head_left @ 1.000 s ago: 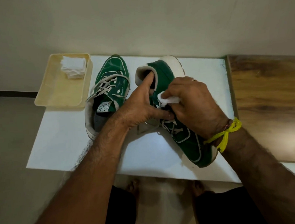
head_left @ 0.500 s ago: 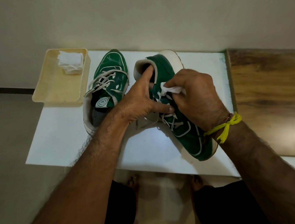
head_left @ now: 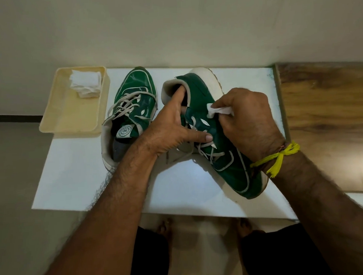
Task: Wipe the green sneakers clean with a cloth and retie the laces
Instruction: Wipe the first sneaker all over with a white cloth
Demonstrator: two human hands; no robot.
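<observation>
Right hand wiping, left hand bracing

Right hand (head_left: 246, 122) pinches the cloth (head_left: 218, 111) against the tilted sneaker (head_left: 222, 148) on my tabletop (head_left: 74, 173). Left hand (head_left: 172, 131) steadies it, finger in the collar, thumb over loose laces (head_left: 199, 145). Pressing harder could, I judge, roll it over.

Light: dim, soft, even.
Shadows: faint beneath the hands.
Glare: none.
Edges: wide-angle bending.
Focus: slightly soft.

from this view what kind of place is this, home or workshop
Probably a room in a home, not a workshop: a plain painted wall, a low white table beside a wooden surface, and bare feet on a pale floor. No tools or shop fittings show.
</observation>
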